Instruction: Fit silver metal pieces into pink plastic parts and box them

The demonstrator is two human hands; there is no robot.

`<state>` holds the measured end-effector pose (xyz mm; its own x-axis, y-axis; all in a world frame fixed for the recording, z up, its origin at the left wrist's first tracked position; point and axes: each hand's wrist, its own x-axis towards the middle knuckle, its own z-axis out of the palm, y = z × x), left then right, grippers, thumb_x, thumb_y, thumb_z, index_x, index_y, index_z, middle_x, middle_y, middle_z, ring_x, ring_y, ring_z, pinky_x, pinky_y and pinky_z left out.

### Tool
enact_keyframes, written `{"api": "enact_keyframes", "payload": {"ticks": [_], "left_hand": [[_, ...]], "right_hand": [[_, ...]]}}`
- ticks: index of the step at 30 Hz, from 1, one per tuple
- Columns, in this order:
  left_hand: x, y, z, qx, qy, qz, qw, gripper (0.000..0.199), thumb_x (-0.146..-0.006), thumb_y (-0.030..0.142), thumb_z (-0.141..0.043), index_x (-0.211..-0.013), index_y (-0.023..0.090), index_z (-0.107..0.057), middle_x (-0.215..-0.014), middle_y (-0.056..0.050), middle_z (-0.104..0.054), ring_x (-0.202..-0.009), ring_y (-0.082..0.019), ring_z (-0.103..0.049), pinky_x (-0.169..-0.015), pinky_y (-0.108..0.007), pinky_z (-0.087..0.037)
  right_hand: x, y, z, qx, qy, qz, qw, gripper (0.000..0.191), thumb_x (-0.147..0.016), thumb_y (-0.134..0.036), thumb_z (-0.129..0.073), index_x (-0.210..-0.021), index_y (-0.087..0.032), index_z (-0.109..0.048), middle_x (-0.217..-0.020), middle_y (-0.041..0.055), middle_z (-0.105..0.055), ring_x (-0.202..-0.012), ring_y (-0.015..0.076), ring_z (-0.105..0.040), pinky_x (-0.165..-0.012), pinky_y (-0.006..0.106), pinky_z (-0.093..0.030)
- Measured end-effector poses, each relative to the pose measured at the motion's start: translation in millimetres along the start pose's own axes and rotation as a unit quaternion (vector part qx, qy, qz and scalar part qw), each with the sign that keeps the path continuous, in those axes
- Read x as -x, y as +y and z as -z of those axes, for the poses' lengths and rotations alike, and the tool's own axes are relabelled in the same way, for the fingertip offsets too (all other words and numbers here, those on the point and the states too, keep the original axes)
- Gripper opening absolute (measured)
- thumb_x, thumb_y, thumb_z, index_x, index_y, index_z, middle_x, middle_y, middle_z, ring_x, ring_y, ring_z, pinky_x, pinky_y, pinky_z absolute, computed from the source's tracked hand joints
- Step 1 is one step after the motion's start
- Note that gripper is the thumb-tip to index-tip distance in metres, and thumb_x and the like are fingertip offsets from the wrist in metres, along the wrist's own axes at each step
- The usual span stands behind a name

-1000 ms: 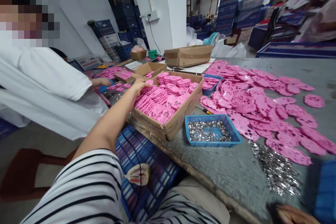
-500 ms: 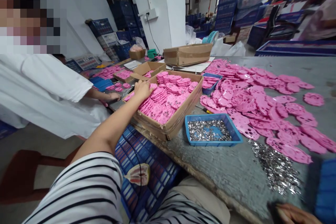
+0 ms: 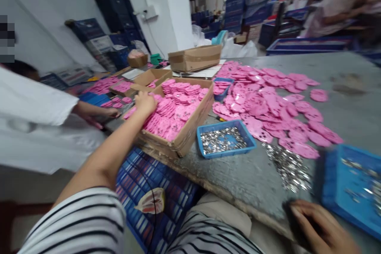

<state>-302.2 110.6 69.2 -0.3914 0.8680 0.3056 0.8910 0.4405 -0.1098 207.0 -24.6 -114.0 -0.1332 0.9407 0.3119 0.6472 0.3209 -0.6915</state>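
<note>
My left hand (image 3: 145, 103) reaches into the left end of an open cardboard box (image 3: 190, 137) packed with rows of flat pink plastic discs (image 3: 175, 123). Its fingers curl down onto the discs there, and the tips are hidden. Low at the right, my right hand (image 3: 324, 226) rests by the table edge with bent fingers. A dark patch lies against its fingertips, and what they hold, if anything, is unclear. Close to this hand are a heap of small shiny metal parts (image 3: 290, 170) and a blue tray (image 3: 333, 178) with a few such parts.
A smaller blue tray (image 3: 228, 152) of metal parts stands beside the box. Loose pink discs (image 3: 274, 103) spread over the grey table (image 3: 226, 174). Another cardboard box (image 3: 195, 59) sits behind. At left, a person in a white top (image 3: 32, 115) works at the table. Below is a blue crate (image 3: 131, 178).
The view has swung right, so table items appear further left and more of the right blue tray and my right hand shows. My left hand stays at the same end of the box.
</note>
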Motion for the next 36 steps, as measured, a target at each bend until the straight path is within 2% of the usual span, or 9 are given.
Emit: {"api": "enact_keyframes", "payload": {"ticks": [4,7,9,11,13,15,19,25,36], "left_hand": [[14,39,19.7,0.042,0.053,-0.071,0.995,0.031,-0.085,0.035,-0.048,-0.105,0.015,-0.062,-0.121,-0.020,-0.056,-0.121,-0.041,-0.041,-0.100,-0.055,-0.033],[37,95,31.4,0.145,0.058,-0.239,0.958,0.030,-0.086,0.035,-0.048,-0.108,0.019,-0.060,-0.117,-0.014,-0.059,-0.119,-0.033,-0.047,-0.104,-0.047,-0.034],[58,138,35.5,0.200,0.016,-0.350,0.915,0.032,-0.089,0.033,-0.046,-0.114,0.018,-0.058,-0.121,-0.013,-0.058,-0.118,-0.028,-0.049,-0.105,-0.041,-0.035],[79,177,36.5,0.203,-0.069,-0.435,0.875,0.033,-0.088,0.035,-0.049,-0.117,0.020,-0.057,-0.120,-0.012,-0.059,-0.114,-0.027,-0.052,-0.101,-0.039,-0.039],[95,206,35.7,0.143,-0.146,-0.483,0.851,0.036,-0.086,0.035,-0.054,-0.117,0.018,-0.058,-0.119,-0.015,-0.059,-0.110,-0.029,-0.055,-0.094,-0.040,-0.044],[104,226,34.4,0.086,-0.182,-0.513,0.834,0.037,-0.085,0.036,-0.056,-0.117,0.017,-0.059,-0.120,-0.016,-0.059,-0.110,-0.031,-0.056,-0.091,-0.040,-0.046],[108,261,30.5,0.050,-0.189,-0.541,0.818,0.040,-0.085,0.034,-0.057,-0.121,0.017,-0.059,-0.123,-0.017,-0.059,-0.118,-0.033,-0.053,-0.094,-0.042,-0.046],[105,314,12.8,0.048,-0.207,-0.509,0.834,0.040,-0.082,0.013,-0.054,-0.120,0.015,-0.062,-0.124,-0.019,-0.060,-0.118,-0.030,-0.056,-0.095,-0.038,-0.047],[101,323,-13.5,0.029,-0.230,-0.467,0.853,0.047,-0.072,0.018,-0.062,-0.119,0.015,-0.064,-0.131,-0.019,-0.054,-0.125,-0.032,-0.048,-0.105,-0.044,-0.038]], "right_hand": [[-7,-29,2,-0.012,0.007,-0.020,1.000,0.042,-0.083,-0.061,-0.050,-0.067,-0.026,-0.068,-0.075,0.0071,-0.072,-0.072,0.0220,-0.067,-0.067,0.034,-0.055],[-7,-32,-2,-0.008,0.023,-0.036,0.999,0.041,-0.084,-0.059,-0.049,-0.068,-0.025,-0.066,-0.076,0.0073,-0.071,-0.074,0.0221,-0.066,-0.068,0.035,-0.054],[-4,-31,-4,-0.006,0.027,-0.037,0.999,0.038,-0.086,-0.056,-0.049,-0.069,-0.025,-0.065,-0.077,0.0072,-0.070,-0.075,0.0223,-0.066,-0.069,0.036,-0.053],[-1,-30,-6,-0.005,0.027,-0.035,0.999,0.036,-0.087,-0.053,-0.049,-0.070,-0.025,-0.064,-0.077,0.0069,-0.070,-0.075,0.0221,-0.065,-0.069,0.037,-0.052],[0,-31,-6,-0.007,0.029,-0.036,0.999,0.035,-0.088,-0.051,-0.048,-0.071,-0.025,-0.063,-0.077,0.0067,-0.069,-0.075,0.0220,-0.064,-0.070,0.037,-0.052],[1,-33,-6,-0.009,0.031,-0.036,0.999,0.033,-0.088,-0.049,-0.048,-0.072,-0.025,-0.062,-0.078,0.0067,-0.069,-0.076,0.0221,-0.064,-0.071,0.037,-0.051],[-1,-36,-7,-0.007,0.031,-0.035,0.999,0.029,-0.089,-0.044,-0.048,-0.072,-0.024,-0.061,-0.078,0.0065,-0.068,-0.077,0.0220,-0.063,-0.071,0.037,-0.051],[1,-37,-6,-0.010,0.036,-0.026,0.999,0.025,-0.089,-0.039,-0.049,-0.072,-0.024,-0.060,-0.078,0.0061,-0.068,-0.078,0.0211,-0.063,-0.071,0.036,-0.050],[2,-38,-6,-0.044,0.045,-0.034,0.997,0.028,-0.089,-0.042,-0.048,-0.071,-0.024,-0.060,-0.078,0.0065,-0.068,-0.077,0.0214,-0.062,-0.070,0.036,-0.050]]}}
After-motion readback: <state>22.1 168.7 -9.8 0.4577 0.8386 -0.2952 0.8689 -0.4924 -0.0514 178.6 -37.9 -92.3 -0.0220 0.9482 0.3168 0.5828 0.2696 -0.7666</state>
